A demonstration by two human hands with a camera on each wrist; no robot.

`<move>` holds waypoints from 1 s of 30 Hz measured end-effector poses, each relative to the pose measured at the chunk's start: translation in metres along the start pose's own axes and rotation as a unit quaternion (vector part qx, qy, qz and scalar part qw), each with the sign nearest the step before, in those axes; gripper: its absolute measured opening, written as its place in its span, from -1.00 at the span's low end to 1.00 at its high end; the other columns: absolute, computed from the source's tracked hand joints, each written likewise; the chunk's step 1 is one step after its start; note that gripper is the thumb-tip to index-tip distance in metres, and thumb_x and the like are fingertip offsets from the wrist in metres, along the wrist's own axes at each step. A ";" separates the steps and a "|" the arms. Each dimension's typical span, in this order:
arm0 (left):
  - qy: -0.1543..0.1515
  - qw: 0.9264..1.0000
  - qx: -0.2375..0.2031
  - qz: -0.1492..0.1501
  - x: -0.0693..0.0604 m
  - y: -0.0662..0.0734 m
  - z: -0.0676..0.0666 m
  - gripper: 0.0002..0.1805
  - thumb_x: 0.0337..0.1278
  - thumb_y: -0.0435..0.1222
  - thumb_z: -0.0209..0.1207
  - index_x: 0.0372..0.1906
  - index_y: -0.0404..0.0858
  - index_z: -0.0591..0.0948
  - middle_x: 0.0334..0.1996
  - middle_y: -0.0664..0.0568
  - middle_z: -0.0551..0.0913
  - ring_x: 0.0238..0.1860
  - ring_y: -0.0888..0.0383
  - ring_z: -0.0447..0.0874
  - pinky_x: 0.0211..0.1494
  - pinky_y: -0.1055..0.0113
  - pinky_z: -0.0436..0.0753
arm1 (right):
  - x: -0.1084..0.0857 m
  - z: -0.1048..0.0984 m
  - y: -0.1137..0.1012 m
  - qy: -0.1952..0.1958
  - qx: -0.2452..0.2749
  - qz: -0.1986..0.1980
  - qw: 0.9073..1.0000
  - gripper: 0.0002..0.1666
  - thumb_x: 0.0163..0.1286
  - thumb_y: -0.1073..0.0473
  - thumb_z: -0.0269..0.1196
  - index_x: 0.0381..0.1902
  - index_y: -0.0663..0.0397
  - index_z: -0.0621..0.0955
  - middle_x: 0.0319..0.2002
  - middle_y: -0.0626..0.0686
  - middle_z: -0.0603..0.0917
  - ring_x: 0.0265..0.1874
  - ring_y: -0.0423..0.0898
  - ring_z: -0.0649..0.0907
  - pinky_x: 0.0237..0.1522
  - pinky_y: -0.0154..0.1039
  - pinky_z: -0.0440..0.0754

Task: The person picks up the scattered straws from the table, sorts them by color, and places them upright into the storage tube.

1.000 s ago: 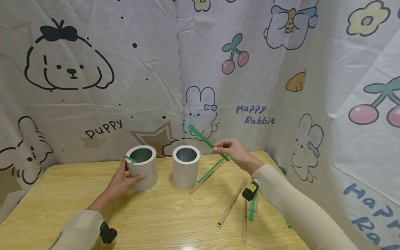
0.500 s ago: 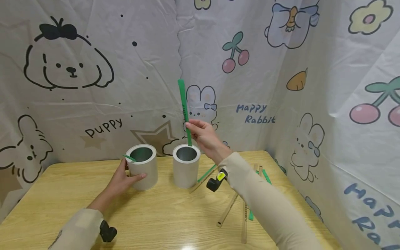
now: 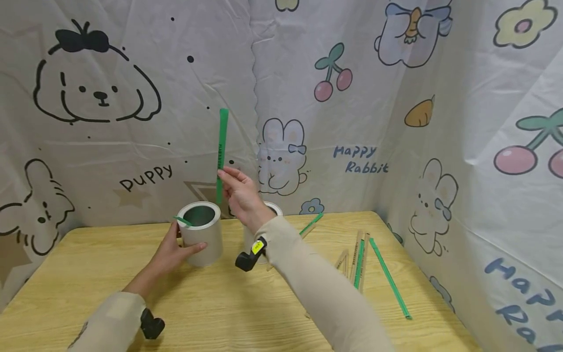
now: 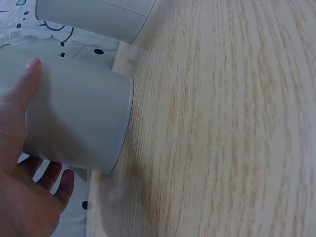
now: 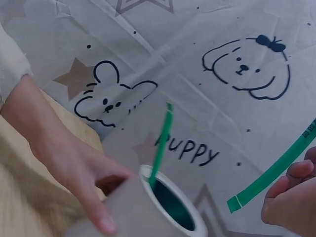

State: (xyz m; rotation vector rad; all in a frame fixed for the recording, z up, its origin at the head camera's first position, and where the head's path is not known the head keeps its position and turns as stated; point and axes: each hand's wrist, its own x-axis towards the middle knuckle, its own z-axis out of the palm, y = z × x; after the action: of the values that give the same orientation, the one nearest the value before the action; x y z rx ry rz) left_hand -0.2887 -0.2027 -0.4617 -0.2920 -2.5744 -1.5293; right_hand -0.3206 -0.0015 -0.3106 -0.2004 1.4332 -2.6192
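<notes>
My left hand (image 3: 169,254) grips the left white canister (image 3: 207,244), thumb on its near side and fingers round its left side. A narrow green packet (image 3: 182,221) pokes out over that canister's rim; its lower part is hidden inside. With thumb and fingertips, my right hand (image 3: 245,198) pinches another narrow green packet (image 3: 223,134), dark-printed and nearly upright. Its lower end is close to the left canister's right rim. In the right wrist view this held packet (image 5: 276,170) slants, its lower end apart from the canister's mouth (image 5: 173,202).
Behind my right wrist stands a second white canister (image 3: 249,238), mostly covered. On the right side of the wooden table (image 3: 211,308) lie several brown packets (image 3: 354,254) and green packets (image 3: 390,278). A printed curtain (image 3: 211,58) hangs behind the table.
My right hand has moved left with the green packet, past the second canister towards the left one. The packet has turned from slanted to nearly upright. My left hand has stayed on its canister.
</notes>
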 end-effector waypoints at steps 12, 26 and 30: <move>-0.008 1.000 0.007 0.014 0.002 0.004 0.002 0.01 0.20 -0.18 0.40 0.55 -0.29 -0.01 0.42 -0.39 0.26 0.38 -0.38 0.28 0.36 -0.42 0.34 | 0.006 0.007 0.046 0.037 -0.029 0.007 0.999 -0.86 0.39 0.33 0.31 -0.32 -0.01 0.74 -0.46 -0.22 0.63 -0.47 -0.29 0.46 -0.32 -0.36 0.31; -0.009 1.000 0.010 0.009 0.001 0.005 0.000 0.04 0.21 -0.14 0.39 0.56 -0.28 -0.03 0.43 -0.39 0.25 0.37 -0.38 0.29 0.34 -0.44 0.34 | -0.002 -0.014 0.057 0.026 -0.319 0.016 0.947 -0.78 0.34 0.16 0.39 -0.10 0.10 0.79 -0.03 0.00 0.78 -0.11 -0.25 0.66 0.10 -0.29 0.63; -0.014 1.000 0.017 -0.004 -0.001 0.005 -0.001 0.07 0.21 -0.11 0.38 0.58 -0.27 -0.07 0.43 -0.38 0.24 0.36 -0.38 0.30 0.32 -0.42 0.38 | -0.004 -0.017 0.050 -0.017 -0.352 0.021 0.936 -0.74 0.34 0.13 0.39 -0.05 0.07 0.78 0.04 -0.01 0.77 -0.02 -0.24 0.65 0.14 -0.29 0.60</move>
State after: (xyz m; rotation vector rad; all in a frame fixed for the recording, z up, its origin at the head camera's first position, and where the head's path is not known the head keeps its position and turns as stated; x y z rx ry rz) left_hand -0.2871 -0.2015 -0.4574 -0.3018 -2.6231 -1.4933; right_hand -0.3164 -0.0133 -0.3620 -0.2802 2.2649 -1.9412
